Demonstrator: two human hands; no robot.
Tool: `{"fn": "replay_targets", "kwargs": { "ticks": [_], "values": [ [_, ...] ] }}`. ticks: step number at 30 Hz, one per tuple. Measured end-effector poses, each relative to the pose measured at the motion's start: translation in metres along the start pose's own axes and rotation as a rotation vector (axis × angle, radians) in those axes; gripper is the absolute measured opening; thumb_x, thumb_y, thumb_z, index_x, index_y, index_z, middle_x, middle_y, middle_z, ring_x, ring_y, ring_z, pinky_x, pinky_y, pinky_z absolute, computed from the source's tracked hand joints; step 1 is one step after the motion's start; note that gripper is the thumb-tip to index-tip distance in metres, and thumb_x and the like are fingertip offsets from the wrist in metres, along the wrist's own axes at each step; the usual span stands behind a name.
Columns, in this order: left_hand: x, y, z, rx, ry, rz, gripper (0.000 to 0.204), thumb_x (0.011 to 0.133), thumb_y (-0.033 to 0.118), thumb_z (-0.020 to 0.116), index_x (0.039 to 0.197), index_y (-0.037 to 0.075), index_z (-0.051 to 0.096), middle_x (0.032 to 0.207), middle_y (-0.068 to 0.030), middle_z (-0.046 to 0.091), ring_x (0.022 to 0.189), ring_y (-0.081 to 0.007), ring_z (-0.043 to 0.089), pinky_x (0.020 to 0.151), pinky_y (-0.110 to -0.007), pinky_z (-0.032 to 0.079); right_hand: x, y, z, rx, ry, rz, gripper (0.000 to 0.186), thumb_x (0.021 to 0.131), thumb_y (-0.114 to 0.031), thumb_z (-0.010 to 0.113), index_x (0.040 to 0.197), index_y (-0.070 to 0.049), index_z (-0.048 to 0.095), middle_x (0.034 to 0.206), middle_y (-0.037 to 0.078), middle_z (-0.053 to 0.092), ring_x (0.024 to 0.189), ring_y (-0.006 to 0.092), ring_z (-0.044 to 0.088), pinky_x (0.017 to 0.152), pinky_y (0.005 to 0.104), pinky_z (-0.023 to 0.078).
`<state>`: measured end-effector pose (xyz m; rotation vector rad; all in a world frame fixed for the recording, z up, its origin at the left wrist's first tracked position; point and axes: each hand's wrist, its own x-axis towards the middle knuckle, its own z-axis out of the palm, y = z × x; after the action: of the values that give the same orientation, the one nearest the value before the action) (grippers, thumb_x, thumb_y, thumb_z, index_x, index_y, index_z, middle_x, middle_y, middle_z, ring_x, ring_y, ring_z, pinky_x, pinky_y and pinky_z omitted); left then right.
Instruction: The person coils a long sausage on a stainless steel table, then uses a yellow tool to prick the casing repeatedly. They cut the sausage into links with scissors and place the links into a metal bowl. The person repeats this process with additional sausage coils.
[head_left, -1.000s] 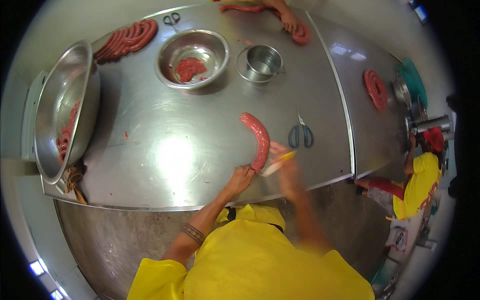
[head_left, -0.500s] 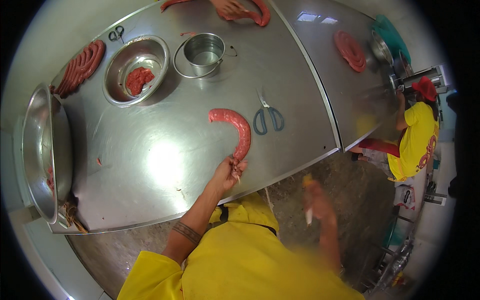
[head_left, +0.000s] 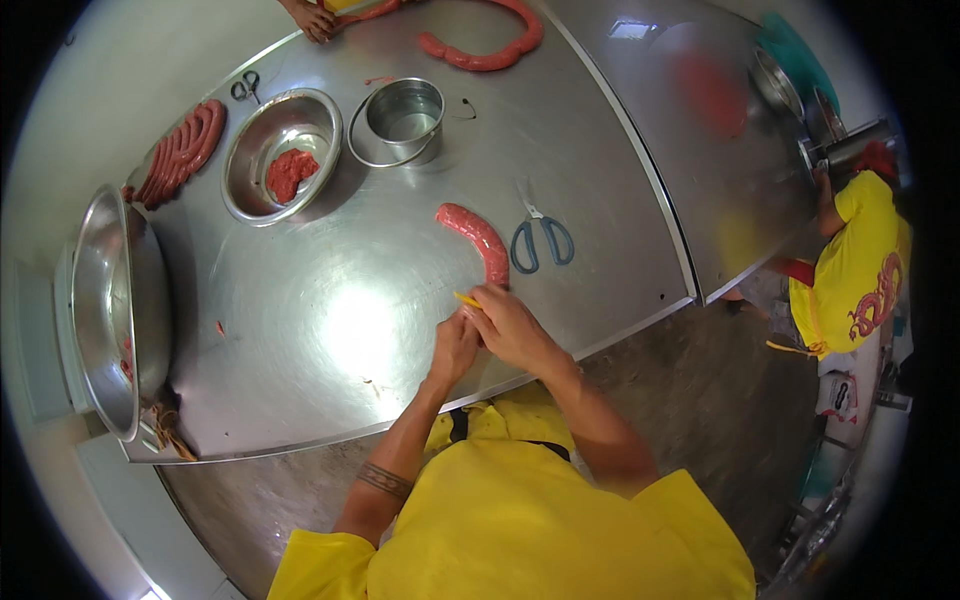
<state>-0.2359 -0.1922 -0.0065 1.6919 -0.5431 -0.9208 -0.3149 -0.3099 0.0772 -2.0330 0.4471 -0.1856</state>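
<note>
A short curved raw sausage [head_left: 478,238] lies on the steel table, its near end reaching to my hands. My left hand [head_left: 457,345] is closed on that near end, though the fingers mostly hide it. Pressed up against it, my right hand [head_left: 510,332] is closed around a slim yellow piece [head_left: 466,299], whose tip pokes out by the thumb; its kind is not clear. Scissors with dark blue handles [head_left: 541,243] lie just right of the sausage, blades pointing away.
Minced meat [head_left: 291,174] sits in a steel bowl [head_left: 232,188], beside a steel pot [head_left: 405,112]. Coiled sausage [head_left: 180,155] and a large basin [head_left: 150,300] are at left. A co-worker's hand [head_left: 312,18] touches sausage casing at the far edge. Another person [head_left: 850,270] stands right.
My right hand has come from over the floor at right to meet my left hand at the sausage end. The far co-worker's hand has shifted left.
</note>
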Motion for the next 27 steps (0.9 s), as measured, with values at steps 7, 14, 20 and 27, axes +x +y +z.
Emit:
{"fn": "replay_targets", "kwargs": {
  "ticks": [7,14,20,27],
  "values": [
    [0.025,-0.045,0.027,0.611,0.027,0.168,0.032,0.100,0.022,0.050,0.088,-0.004,0.064,0.076,-0.0313,0.066,0.071,-0.0528,0.065,0.063,-0.054,0.053,-0.111,-0.003,-0.148,1.267,0.748,-0.071,0.017,0.106,-0.028,0.051,0.106,-0.012,0.058,0.086,-0.002,0.055,0.075,0.0097,0.055,0.076,0.0313,0.049],
    [0.023,-0.023,0.000,0.040,-0.146,-0.055,0.017,0.094,0.010,0.052,0.096,-0.001,0.065,0.121,-0.0275,0.060,0.106,-0.0418,0.063,0.074,-0.046,0.054,-0.171,0.110,-0.046,0.547,-0.020,0.859,0.018,0.107,-0.023,0.049,0.118,-0.009,0.049,0.083,0.005,0.054,0.070,0.0174,0.055,0.064,0.0323,0.046],
    [0.004,0.020,-0.010,0.691,0.141,0.614,0.016,0.091,0.004,0.057,0.105,0.000,0.064,0.128,-0.0250,0.059,0.115,-0.0422,0.059,0.084,-0.046,0.050,0.006,0.056,-0.021,-0.383,-0.110,-0.087,0.029,0.097,-0.011,0.054,0.126,-0.008,0.050,0.095,0.020,0.066,0.098,0.0366,0.065,0.082,0.0477,0.049],
    [0.002,0.003,-0.010,0.178,-0.005,-0.015,0.020,0.097,0.012,0.052,0.103,0.000,0.066,0.079,-0.0232,0.066,0.073,-0.0439,0.065,0.067,-0.046,0.051,0.003,-0.004,-0.017,0.076,-0.013,0.112,0.019,0.097,-0.011,0.056,0.113,-0.001,0.059,0.094,0.015,0.068,0.090,0.0329,0.065,0.089,0.0432,0.046]
  ]
}}
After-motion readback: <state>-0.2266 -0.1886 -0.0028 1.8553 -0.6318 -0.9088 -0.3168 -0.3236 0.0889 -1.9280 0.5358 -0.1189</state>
